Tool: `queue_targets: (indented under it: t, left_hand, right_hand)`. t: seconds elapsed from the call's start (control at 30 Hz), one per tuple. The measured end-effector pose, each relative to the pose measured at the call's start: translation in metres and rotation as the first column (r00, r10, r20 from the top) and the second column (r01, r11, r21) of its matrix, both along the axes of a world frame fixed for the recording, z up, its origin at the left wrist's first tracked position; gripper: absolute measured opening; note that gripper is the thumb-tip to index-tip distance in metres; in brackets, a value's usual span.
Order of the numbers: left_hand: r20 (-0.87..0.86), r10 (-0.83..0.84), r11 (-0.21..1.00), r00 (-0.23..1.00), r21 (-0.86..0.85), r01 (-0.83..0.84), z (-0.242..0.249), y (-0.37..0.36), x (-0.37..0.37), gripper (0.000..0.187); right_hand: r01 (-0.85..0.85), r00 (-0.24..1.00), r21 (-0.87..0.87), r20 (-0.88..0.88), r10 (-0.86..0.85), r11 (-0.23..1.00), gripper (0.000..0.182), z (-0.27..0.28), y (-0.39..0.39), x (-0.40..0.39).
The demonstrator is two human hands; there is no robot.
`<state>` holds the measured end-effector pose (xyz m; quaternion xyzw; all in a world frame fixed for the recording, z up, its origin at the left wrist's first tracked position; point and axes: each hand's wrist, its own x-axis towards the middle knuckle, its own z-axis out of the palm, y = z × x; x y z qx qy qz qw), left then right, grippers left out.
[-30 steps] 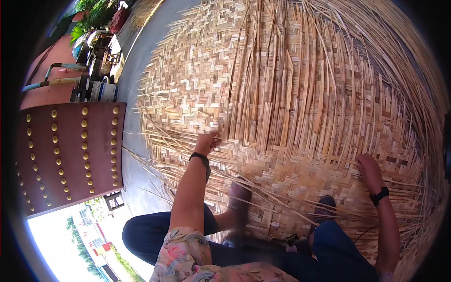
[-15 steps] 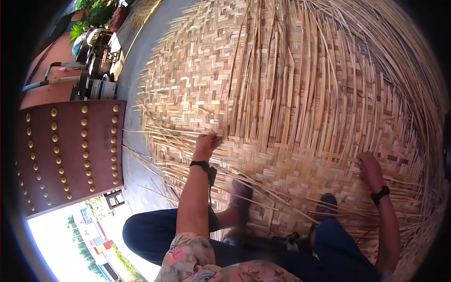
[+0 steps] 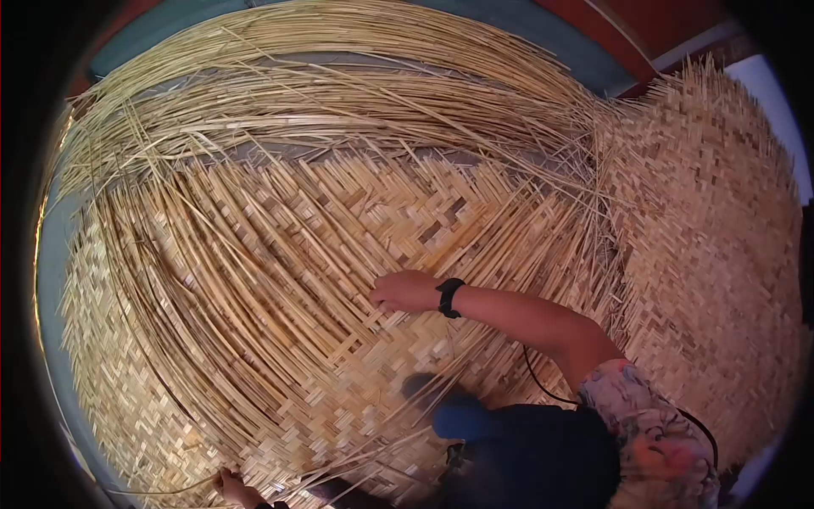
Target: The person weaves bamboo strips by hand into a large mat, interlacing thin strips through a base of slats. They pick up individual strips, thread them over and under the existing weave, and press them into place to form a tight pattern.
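A large mat (image 3: 203,441) woven from flattened reed strips lies on the ground in front of me. Many long reed strips (image 3: 246,288) run loose across its middle, their near ends tucked into the weave. My right hand (image 3: 409,291) rests at the near ends of these strips, its fingers bent and closed around one, though the fingertips are partly hidden. At the lower left edge of the view, my left hand (image 3: 237,489) pinches the end of a thin reed strip (image 3: 161,491) that stretches left.
Long bundles of loose reeds (image 3: 339,93) lie beyond the mat, along a wall's foot. Another woven mat (image 3: 704,212) rises at the right. My knee (image 3: 526,450) and shoe (image 3: 428,388) are over the mat, with loose strips beside them.
My view has swung right, from the doorway side towards the reed bundles and second mat. My right hand has moved onto the strips' near ends; my left hand now shows at the lower left.
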<state>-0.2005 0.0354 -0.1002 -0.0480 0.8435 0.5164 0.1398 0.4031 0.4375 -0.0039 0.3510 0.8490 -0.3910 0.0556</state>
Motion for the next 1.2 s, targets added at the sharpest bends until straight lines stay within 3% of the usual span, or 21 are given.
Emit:
queue_targets:
  t: [0.07, 0.17, 0.2, 0.27, 0.33, 0.37, 0.47, 0.53, 0.57, 0.63, 0.73, 0.77, 0.8, 0.83, 0.87, 0.9, 0.97, 1.0, 1.07, 1.13, 1.2]
  left_hand:
    - [-0.01, 0.055, 0.994, 0.998, -0.098, -0.056, 0.008, 0.002, 0.01, 0.021]
    - [0.121, -0.018, 0.999, 0.992, -0.031, 0.022, 0.006, -0.012, 0.004, 0.03]
    - [0.058, 0.001, 0.975, 0.998, -0.22, 0.012, 0.03, -0.008, 0.008, 0.03]
    - [0.033, -0.023, 0.989, 0.999, -0.142, 0.027, 0.043, -0.017, 0.013, 0.029]
    - [-0.167, 0.004, 0.938, 0.986, -0.341, -0.062, 0.055, 0.002, 0.029, 0.021]
    - [-0.155, 0.043, 0.942, 0.987, -0.324, -0.091, 0.067, 0.012, 0.044, 0.02]
    - [-0.084, -0.041, 0.897, 0.996, -0.442, -0.001, 0.049, 0.009, 0.05, 0.03]
    - [-0.09, -0.017, 0.85, 0.996, -0.526, -0.033, 0.087, 0.043, 0.086, 0.031]
    - [-0.094, -0.029, 0.884, 0.995, -0.467, -0.018, 0.073, 0.03, 0.076, 0.035]
    - [-0.195, 0.172, 0.928, 0.966, -0.295, -0.225, 0.059, 0.006, 0.054, 0.044]
    - [-0.35, -0.089, 0.693, 0.933, -0.694, -0.195, 0.073, 0.017, 0.085, 0.046]
    - [-0.47, -0.417, 0.767, 0.778, -0.641, 0.024, 0.077, 0.037, 0.121, 0.048]
    - [-0.414, -0.643, 0.706, 0.644, -0.648, 0.287, 0.102, 0.071, 0.17, 0.054]
    - [-0.34, -0.822, 0.547, 0.456, -0.694, 0.469, 0.094, 0.084, 0.199, 0.069]
    - [-0.253, -0.901, 0.416, 0.353, -0.735, 0.536, 0.103, 0.108, 0.24, 0.075]
    - [-0.153, -0.955, 0.273, 0.255, -0.793, 0.545, 0.116, 0.119, 0.275, 0.082]
    - [-0.121, -0.959, 0.265, 0.257, -0.708, 0.655, 0.113, 0.131, 0.309, 0.092]
    - [-0.125, -0.941, 0.31, 0.316, -0.695, 0.649, 0.096, 0.128, 0.312, 0.093]
    - [0.011, -0.943, 0.217, 0.332, -0.736, 0.641, 0.08, 0.121, 0.311, 0.093]
    - [0.107, -0.934, 0.14, 0.34, -0.766, 0.627, 0.084, 0.116, 0.314, 0.094]
    - [0.067, -0.979, 0.077, 0.194, -0.755, 0.651, 0.074, 0.108, 0.298, 0.098]
  right_hand:
    - [0.022, 0.999, -0.072, 0.029, -0.02, 0.997, 0.012, 0.001, -0.001, -0.008]
    - [-0.029, 1.0, 0.093, 0.008, 0.028, 0.995, 0.011, 0.004, -0.003, -0.012]
    - [-0.032, 0.999, 0.139, -0.026, 0.036, 0.99, 0.013, 0.004, -0.007, -0.016]
    - [-0.124, 0.991, 0.197, 0.067, 0.113, 0.973, 0.014, 0.019, -0.01, -0.026]
    - [-0.161, 0.986, 0.211, 0.081, 0.147, 0.964, 0.011, 0.042, -0.014, -0.025]
    - [-0.18, 0.968, 0.178, 0.206, 0.142, 0.967, 0.012, 0.049, -0.012, -0.018]
    - [-0.177, 0.968, 0.187, 0.209, 0.137, 0.966, 0.013, 0.036, -0.003, 0.027]
    - [-0.189, 0.965, 0.212, 0.22, 0.142, 0.959, 0.015, 0.029, 0.004, 0.029]
    - [-0.202, 0.961, 0.226, 0.232, 0.149, 0.953, 0.016, 0.027, 0.008, 0.026]
    - [-0.19, 0.962, 0.25, 0.242, 0.129, 0.949, 0.019, 0.033, 0.01, 0.023]
    - [-0.088, 0.99, 0.262, 0.128, 0.056, 0.961, 0.03, 0.043, 0.002, 0.002]
    - [-0.087, 0.983, 0.263, 0.182, 0.039, 0.961, 0.033, 0.03, -0.006, -0.002]
    - [-0.021, 0.992, 0.19, 0.123, -0.003, 0.982, 0.03, 0.019, -0.013, -0.007]
    - [0.014, 0.986, 0.189, 0.159, -0.044, 0.982, 0.02, 0.004, -0.021, -0.012]
    - [-0.089, 0.97, 0.192, 0.239, 0.041, 0.977, 0.02, -0.028, -0.021, -0.013]
    - [-0.122, 0.977, 0.253, 0.2, 0.072, 0.96, 0.019, -0.048, -0.023, -0.011]
    - [-0.09, 0.986, 0.082, 0.15, 0.077, 0.993, 0.018, -0.034, -0.014, -0.01]
    - [-0.07, 0.996, 0.113, 0.07, 0.063, 0.991, 0.019, -0.038, -0.014, -0.008]
    - [-0.038, 0.995, 0.15, -0.081, 0.05, 0.988, 0.021, -0.047, -0.014, 0.002]
    - [0.026, 0.998, 0.038, 0.049, -0.028, 0.999, 0.026, -0.022, -0.014, 0.003]
    - [0.026, 0.998, 0.009, 0.05, -0.027, 1.0, 0.033, -0.006, -0.008, -0.003]
